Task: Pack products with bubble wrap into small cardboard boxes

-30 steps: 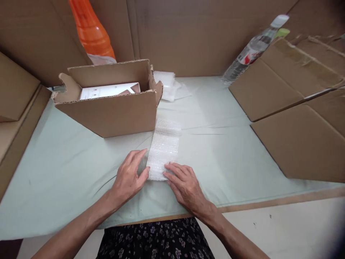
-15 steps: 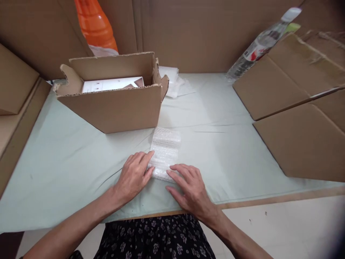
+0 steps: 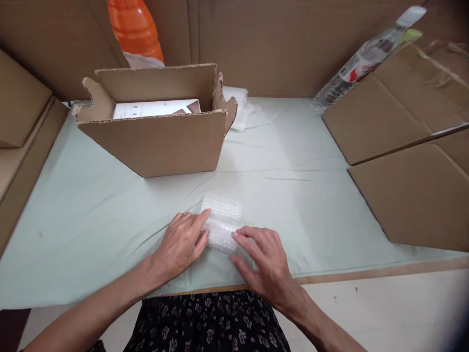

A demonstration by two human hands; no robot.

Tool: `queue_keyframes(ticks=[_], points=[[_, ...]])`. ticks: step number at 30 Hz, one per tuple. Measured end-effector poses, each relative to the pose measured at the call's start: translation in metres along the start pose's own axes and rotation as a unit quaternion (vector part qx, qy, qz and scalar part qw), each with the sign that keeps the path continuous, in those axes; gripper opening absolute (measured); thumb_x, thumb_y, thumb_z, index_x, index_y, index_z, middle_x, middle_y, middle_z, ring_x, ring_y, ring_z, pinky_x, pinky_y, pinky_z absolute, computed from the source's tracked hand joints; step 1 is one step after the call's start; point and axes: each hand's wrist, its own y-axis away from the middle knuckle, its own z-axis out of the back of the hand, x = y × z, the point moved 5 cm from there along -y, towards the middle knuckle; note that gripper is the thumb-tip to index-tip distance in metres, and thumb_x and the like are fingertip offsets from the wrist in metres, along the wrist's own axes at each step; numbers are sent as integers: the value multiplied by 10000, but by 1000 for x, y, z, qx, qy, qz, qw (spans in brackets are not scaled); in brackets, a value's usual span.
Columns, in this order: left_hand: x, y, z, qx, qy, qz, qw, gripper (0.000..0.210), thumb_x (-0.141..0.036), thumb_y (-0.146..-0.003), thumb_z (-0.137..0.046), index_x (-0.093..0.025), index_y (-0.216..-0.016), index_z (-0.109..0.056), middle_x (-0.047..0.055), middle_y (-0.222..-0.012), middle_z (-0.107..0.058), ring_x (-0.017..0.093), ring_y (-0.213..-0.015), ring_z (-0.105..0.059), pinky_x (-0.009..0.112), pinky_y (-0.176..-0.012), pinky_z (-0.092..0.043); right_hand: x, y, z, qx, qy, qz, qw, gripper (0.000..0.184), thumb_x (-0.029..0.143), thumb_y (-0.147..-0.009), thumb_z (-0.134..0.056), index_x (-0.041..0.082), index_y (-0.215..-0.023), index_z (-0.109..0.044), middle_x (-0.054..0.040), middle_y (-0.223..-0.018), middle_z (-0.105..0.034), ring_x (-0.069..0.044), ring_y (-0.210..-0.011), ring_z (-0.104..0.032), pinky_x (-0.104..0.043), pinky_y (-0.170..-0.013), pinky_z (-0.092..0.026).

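Observation:
A small piece of clear bubble wrap (image 3: 222, 226) lies on the pale green cloth near the front edge, with a crease across its middle and its near part looking thicker, as if folded or rolled. My left hand (image 3: 183, 239) grips its left edge, forefinger and thumb on the near part. On the right side my right hand (image 3: 264, 259) has its curled fingertips on the near right corner, the thumb lower down at the front. Whether anything is wrapped inside cannot be seen.
An open cardboard box (image 3: 154, 146) holding a white printed carton (image 3: 154, 108) stands behind my left hand. Behind it are an orange bottle (image 3: 137, 34) and more folded bubble wrap (image 3: 239, 105). A clear bottle (image 3: 351, 73) leans by a cardboard box (image 3: 414, 190) at right.
The bubble wrap has become shorter, its far end now nearer to me and a fold showing across it. Both hands stay at its sides. The view has shifted slightly.

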Motion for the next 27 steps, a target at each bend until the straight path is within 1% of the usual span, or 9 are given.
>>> queue_keyframes(ticks=[3, 6, 9, 11, 14, 16, 19, 22, 27], points=[[5, -3, 4, -22, -8, 36, 999, 375, -258, -980, -508, -164, -1336, -580, 85, -928, -711, 238, -838, -662, 400, -787, -535, 3, -5, -17, 59, 30, 41, 997, 303, 267, -966, -621, 175, -1252, -657, -159, -1241, -707, -308, -1104, -643, -484, -889, -506], [17, 12, 15, -57, 139, 154, 977, 427, -369, -967, -576, -204, -1360, -558, 85, -1046, -699, 215, -890, -670, 374, -784, -570, -7, -15, -24, 36, -12, 3, 999, 288, 177, -992, -528, 194, -1225, -695, -131, -1165, -748, -277, -1055, -676, -456, -874, -535], [20, 34, 9, -72, 375, 274, 883, 546, -383, -965, -577, -205, -1464, -442, 135, -1264, -661, 226, -1045, -696, 391, -850, -604, -18, -22, -22, 8, -138, -91, 986, 291, 222, -1014, -508, 224, -1217, -717, -96, -1097, -773, -230, -1001, -713, -396, -884, -572], [13, 42, -2, -62, 489, 304, 815, 657, -378, -953, -587, -184, -1531, -340, 166, -1339, -637, 254, -1157, -681, 427, -947, -591, -20, -21, -24, 28, -230, -160, 960, 280, 301, -1012, -536, 226, -1204, -725, -86, -1101, -776, -217, -985, -727, -354, -876, -589], [2, 41, -17, -41, 548, 325, 769, 783, -387, -928, -605, -167, -1587, -243, 136, -1230, -687, 240, -1112, -687, 400, -958, -578, -16, -14, -31, 86, -343, -223, 909, 290, 373, -1010, -541, 213, -1161, -730, -63, -1021, -780, -182, -857, -729, -280, -755, -596], [-3, 37, -20, -32, 551, 327, 767, 797, -387, -929, -585, -169, -1603, -219, 104, -1147, -701, 210, -1019, -691, 357, -912, -577, -17, -12, -28, 86, -351, -218, 907, 281, 389, -998, -561, 208, -1130, -732, -71, -1057, -766, -193, -925, -721, -288, -808, -592], [-10, 32, -17, -9, 536, 303, 788, 799, -335, -931, -555, -181, -1620, -182, 103, -1175, -682, 178, -957, -683, 315, -867, -566, -22, -14, -15, 66, -311, -167, 933, 379, 450, -942, -658, 211, -1233, -703, -109, -1229, -706, -230, -1092, -676, -348, -958, -559], [-20, 27, -14, 24, 503, 248, 828, 830, -225, -898, -547, -193, -1630, -155, 90, -1159, -680, 157, -910, -672, 293, -833, -550, -20, -26, -7, 116, -315, -120, 934, 577, 535, -876, -736, 217, -1349, -645, -103, -1193, -703, -216, -1002, -677, -335, -894, -564], [-28, 15, -14, 42, 456, 184, 870, 851, -197, -889, -553, -189, -1636, -147, 19, -925, -665, 145, -760, -612, 274, -714, -510, -12, -52, -4, 217, -271, -85, 934, 167, 318, -928, -677, 237, -1064, -732, -32, -996, -741, -177, -873, -678, -281, -779, -538]])
